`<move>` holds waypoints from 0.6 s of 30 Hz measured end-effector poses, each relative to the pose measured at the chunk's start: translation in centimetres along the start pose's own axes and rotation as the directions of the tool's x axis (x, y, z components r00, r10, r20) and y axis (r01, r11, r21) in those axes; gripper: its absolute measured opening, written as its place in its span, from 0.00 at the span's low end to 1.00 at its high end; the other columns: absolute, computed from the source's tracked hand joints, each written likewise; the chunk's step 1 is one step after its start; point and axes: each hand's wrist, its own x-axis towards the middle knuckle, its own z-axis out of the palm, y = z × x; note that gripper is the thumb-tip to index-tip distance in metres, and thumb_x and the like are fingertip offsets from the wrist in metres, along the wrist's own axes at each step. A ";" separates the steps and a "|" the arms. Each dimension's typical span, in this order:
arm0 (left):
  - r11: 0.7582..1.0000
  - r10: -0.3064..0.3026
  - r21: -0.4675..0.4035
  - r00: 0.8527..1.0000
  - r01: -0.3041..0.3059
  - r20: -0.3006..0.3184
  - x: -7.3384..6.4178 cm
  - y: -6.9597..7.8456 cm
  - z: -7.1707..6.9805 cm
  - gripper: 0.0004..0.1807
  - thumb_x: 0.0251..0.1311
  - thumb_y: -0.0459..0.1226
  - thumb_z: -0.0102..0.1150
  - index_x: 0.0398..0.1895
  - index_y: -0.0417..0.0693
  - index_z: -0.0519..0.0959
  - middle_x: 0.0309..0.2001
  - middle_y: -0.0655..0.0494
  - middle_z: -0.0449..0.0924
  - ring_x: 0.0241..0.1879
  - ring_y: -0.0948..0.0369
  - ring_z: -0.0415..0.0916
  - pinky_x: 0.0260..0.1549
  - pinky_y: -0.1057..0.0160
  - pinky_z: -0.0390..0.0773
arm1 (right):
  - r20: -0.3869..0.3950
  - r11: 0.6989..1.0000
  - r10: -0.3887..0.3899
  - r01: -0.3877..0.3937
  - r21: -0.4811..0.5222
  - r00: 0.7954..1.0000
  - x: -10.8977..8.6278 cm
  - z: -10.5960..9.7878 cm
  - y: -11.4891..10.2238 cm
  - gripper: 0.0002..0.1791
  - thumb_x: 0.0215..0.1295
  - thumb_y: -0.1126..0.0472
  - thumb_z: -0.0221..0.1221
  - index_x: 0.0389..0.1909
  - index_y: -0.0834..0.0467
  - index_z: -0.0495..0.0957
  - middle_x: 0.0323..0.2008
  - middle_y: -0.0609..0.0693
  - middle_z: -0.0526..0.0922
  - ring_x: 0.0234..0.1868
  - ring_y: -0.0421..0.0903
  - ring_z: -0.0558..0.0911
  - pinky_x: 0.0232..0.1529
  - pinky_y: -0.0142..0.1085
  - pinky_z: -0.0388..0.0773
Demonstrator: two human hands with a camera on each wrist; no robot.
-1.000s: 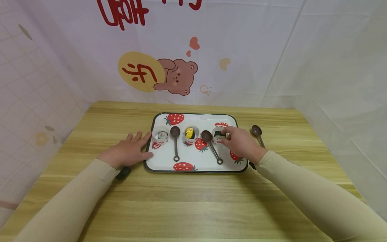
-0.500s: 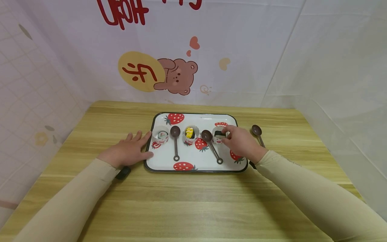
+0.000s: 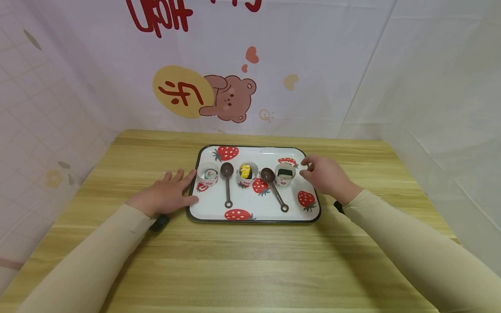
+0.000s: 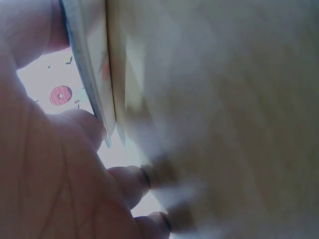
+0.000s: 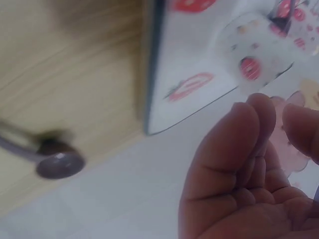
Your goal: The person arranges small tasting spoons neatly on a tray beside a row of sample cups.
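My left hand (image 3: pixel 164 195) rests at the left edge of a white strawberry-print tray (image 3: pixel 211 206), fingers spread and touching its dark rim. My right hand (image 3: pixel 328 176) hovers over the tray's right edge; thumb and fingertips stand apart with nothing between them. Just left of it, a paper cup (image 3: pixel 285 180) holds a sushi piece with a dark band (image 3: pixel 285 172). A middle cup (image 3: pixel 247 182) holds a yellow-topped sushi piece (image 3: pixel 245 171), and a left cup (image 3: pixel 203 179) a round sushi roll (image 3: pixel 211 174). Between the cups lie two brown spoons, one left (image 3: pixel 227 182) and one right (image 3: pixel 274 184).
Another brown spoon (image 5: pixel 60 165) lies on the wooden table (image 3: pixel 250 269) to the right of the tray; my right hand hides it in the head view. A printed white cloth (image 3: pixel 313 43) hangs behind the table, and pale cloth also stands at both sides.
My right hand has let go of the dark-banded sushi piece and drawn back to the right, its fingers now clear of the cup. The left hand stays put.
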 end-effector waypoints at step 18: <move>1.000 0.021 0.005 1.000 -0.021 0.000 -0.5 0.0 -0.3 0.54 0.71 0.67 0.50 0.87 0.48 0.44 0.83 0.27 0.40 0.79 0.22 0.37 0.74 0.24 0.51 | -0.014 0.986 0.087 -0.088 -0.140 0.996 -0.3 -2.6 6.5 0.19 0.73 0.54 0.58 0.48 0.67 0.81 0.46 0.63 0.87 0.44 0.59 0.84 0.48 0.54 0.80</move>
